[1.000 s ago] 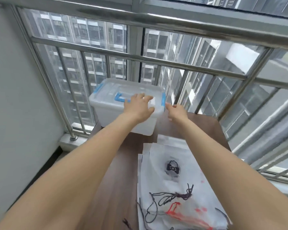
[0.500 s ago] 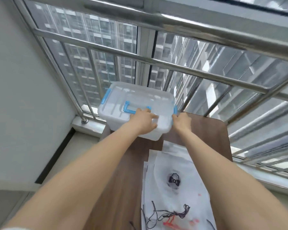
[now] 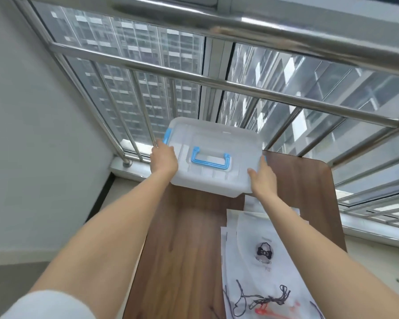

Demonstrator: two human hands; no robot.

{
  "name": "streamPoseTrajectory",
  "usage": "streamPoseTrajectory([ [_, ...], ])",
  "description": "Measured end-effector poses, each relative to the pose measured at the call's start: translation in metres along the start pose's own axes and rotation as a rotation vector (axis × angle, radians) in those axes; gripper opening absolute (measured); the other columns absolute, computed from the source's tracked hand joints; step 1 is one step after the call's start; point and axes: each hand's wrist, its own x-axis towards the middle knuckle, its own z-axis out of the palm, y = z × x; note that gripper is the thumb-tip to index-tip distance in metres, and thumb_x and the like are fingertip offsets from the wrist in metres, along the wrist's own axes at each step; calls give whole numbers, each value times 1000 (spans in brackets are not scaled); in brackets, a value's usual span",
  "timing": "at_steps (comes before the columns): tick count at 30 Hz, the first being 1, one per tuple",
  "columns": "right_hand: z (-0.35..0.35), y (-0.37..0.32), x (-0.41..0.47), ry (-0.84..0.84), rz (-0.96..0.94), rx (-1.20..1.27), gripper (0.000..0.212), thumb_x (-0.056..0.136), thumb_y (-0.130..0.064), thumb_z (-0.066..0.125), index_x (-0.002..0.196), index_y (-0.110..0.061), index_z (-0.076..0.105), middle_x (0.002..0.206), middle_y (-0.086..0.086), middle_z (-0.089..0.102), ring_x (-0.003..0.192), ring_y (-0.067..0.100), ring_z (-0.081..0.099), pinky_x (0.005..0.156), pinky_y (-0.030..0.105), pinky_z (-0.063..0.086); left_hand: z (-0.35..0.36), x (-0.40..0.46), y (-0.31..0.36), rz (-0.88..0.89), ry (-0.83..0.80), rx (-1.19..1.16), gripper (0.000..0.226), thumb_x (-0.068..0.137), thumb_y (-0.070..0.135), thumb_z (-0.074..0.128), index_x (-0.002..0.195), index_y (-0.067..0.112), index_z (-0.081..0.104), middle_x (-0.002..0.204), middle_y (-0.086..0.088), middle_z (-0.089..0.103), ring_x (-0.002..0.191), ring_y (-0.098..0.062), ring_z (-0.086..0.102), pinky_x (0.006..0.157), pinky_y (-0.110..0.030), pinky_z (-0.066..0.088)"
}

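- While both hands clasp its short ends, the translucent storage box [image 3: 217, 143] sits at the far end of the wooden table [image 3: 187, 238], its left part out past the table's far left corner. I cannot tell whether it rests on the wood or is held just above it.
- The left hand [image 3: 164, 158] is curled round the box's left end, just below the blue side latch [image 3: 167, 135]; its fingertips are hidden behind the edge.
- The right hand [image 3: 263, 179] grips the right end, thumb laid on the lid, fingers wrapped down the side.
- The lid is on, and the blue carry handle [image 3: 210, 161] lies flat in its middle, untouched.
- Step in hand, as I judge it: taking hold of the box to shift or open it, early in the work.
- The next move likely calls for an even pull from both hands toward the table's near end. It should stop short of the white drawstring bags [image 3: 263, 261] on the table's near right part. If the lid is to come off, the thumbs go under the latches instead.
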Motion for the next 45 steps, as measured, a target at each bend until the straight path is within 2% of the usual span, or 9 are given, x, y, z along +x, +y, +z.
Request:
streamPoseTrajectory([
  [4,-2,-6,-4,-25,94,105,56,98,-17,42,148,-18,18,141,12,44,125,33,43,99,33,35,-8,9,-3,-41,-9,-40,34,100,18,39,117,-8,54,123,-25,55,115,-37,50,87,-37,36],
  [15,-3,-8,-2,-2,164,260,59,95,-16,50,147,-21,24,144,8,41,127,30,43,102,35,36,-16,24,-16,-10,-37,146,33,96,0,32,121,-9,53,126,-25,54,121,-39,46,96,-37,36],
  [19,-4,-5,-2,7,183,261,58,93,-21,54,145,-18,30,137,8,49,123,29,47,99,35,39,-3,3,5,464,123,229,47,95,14,41,140,2,35,147,-18,34,135,-32,30,112,-39,22],
  [22,-6,-2,-2,-43,229,228,44,91,-32,53,129,-11,50,127,8,57,115,28,53,91,33,42,16,-36,33,845,-335,458,90,84,58,54,151,19,8,159,-5,10,146,-26,8,117,-47,11],
  [25,-15,-1,1,-112,305,348,47,90,-46,49,120,-11,58,122,7,60,111,27,55,97,38,44,36,-51,44,881,-496,801,113,70,55,72,150,26,-1,158,-8,-11,145,-33,-9,113,-60,11],
  [28,-20,2,5,-161,343,398,58,89,-57,42,119,-11,59,118,6,61,107,26,58,99,40,44,40,-46,54,899,-444,880,101,73,34,77,149,19,12,157,-15,0,144,-39,0,107,-54,34],
  [33,-17,9,7,-184,383,470,83,72,-80,32,116,-16,61,112,6,65,98,28,63,93,45,49,30,-43,64,959,-484,926,84,72,34,75,142,16,32,151,-18,21,138,-40,20,103,-51,40],
  [40,-21,2,5,-230,360,745,41,94,-44,44,120,-14,55,105,4,64,87,20,63,75,33,53,15,-60,78,1097,-238,953,38,83,11,54,121,8,50,115,-14,55,107,-33,53,66,-36,42],
  [45,-31,-8,-5,27,195,846,21,90,-17,52,108,-10,60,99,4,65,78,16,60,64,24,47,11,-80,68,1181,-20,863,37,83,-1,56,119,5,55,107,-13,65,97,-33,63,58,-37,45],
])
